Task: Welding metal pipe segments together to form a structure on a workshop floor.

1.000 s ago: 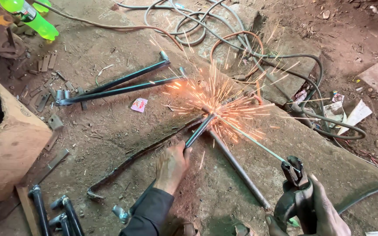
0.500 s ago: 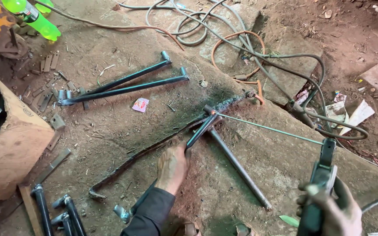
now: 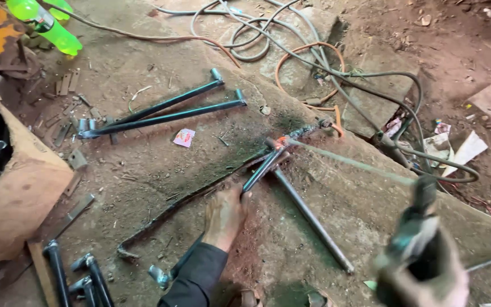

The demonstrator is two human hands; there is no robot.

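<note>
Head view, looking down at a dusty stone slab (image 3: 143, 170), from left to right. At the far left stands a brown box (image 3: 12, 199) with dark pipes poking out of it, and a green plastic bottle (image 3: 49, 25) lies at the top left corner. Below the box a few short black tubes (image 3: 80, 278) lie at the slab's edge. Further right, a finished V-shaped frame (image 3: 160, 111) of two dark tubes rests flat on the slab, well apart from the hands, with a small pink wrapper (image 3: 184, 137) just beside it.

Near the middle, the left hand (image 3: 225, 216) lies palm down, fingers spread flat, pressing one dark tube of a second V-shaped frame (image 3: 308, 216) against the slab. This frame's two tubes meet at a joint (image 3: 279, 142) that glows orange.

From that joint a thin welding rod (image 3: 353, 165) runs down to the right into the electrode holder (image 3: 419, 227), which the right hand (image 3: 427, 278) grasps with its fingers wrapped tight around the handle; both are blurred. Grey and orange cables (image 3: 313, 62) coil on the ground above, and paper scraps (image 3: 467, 150) lie at the far right.
</note>
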